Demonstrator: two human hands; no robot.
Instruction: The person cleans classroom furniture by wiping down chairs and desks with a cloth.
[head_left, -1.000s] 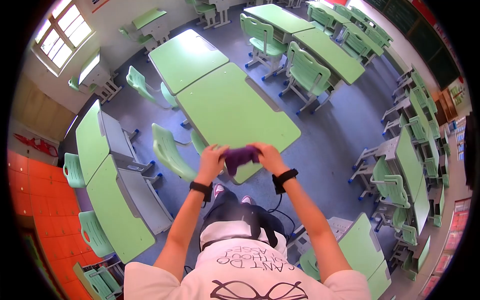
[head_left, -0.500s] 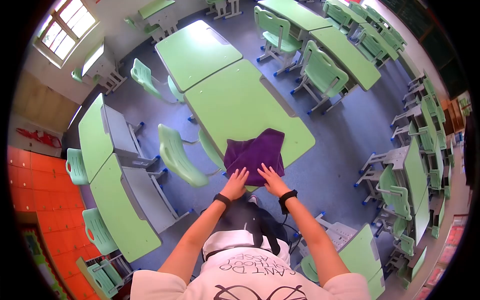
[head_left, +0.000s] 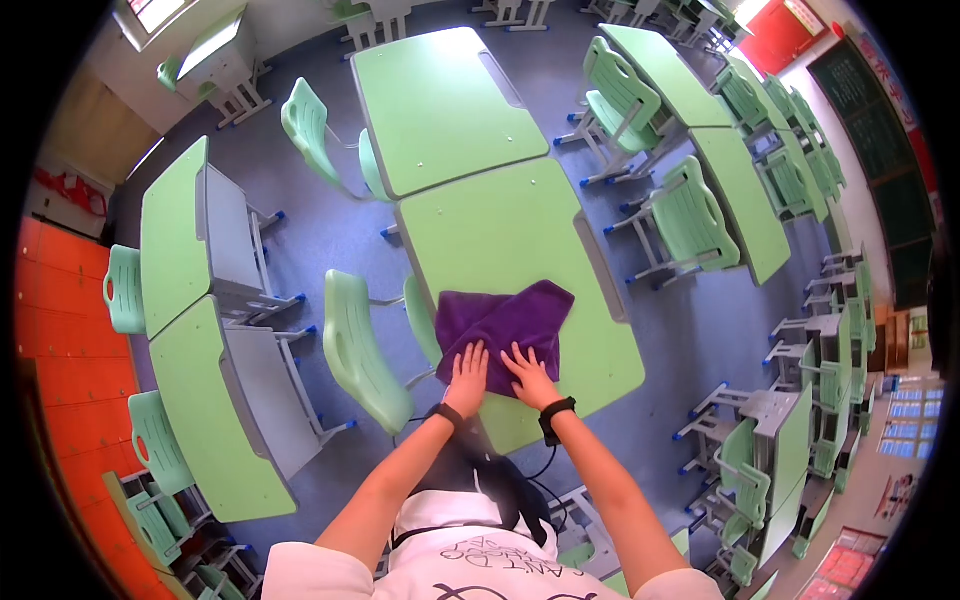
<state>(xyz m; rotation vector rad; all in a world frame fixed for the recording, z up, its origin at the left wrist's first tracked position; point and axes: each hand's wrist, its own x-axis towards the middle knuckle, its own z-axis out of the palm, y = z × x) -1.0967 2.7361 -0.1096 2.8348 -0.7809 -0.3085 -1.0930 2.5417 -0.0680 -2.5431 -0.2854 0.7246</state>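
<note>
A purple cloth (head_left: 508,318) lies loosely folded on the near end of a green desk (head_left: 480,225). My left hand (head_left: 467,380) rests flat on the cloth's near left part, fingers stretched forward. Beside it, my right hand (head_left: 530,376) lies on the near right part with its fingers spread. Neither hand grips the fabric; both press on it from above. Black bands circle both wrists. The cloth's underside is hidden.
A second green desk (head_left: 440,110) adjoins the far end. A green chair (head_left: 365,350) stands close on the left. Further left is another desk pair (head_left: 225,410), with orange lockers (head_left: 75,370) behind. Chairs (head_left: 690,220) and desks line the right.
Both hands have moved forward onto the cloth and now lie flatter on it. The cloth sits further from the desk's near edge. The camera view has shifted.
</note>
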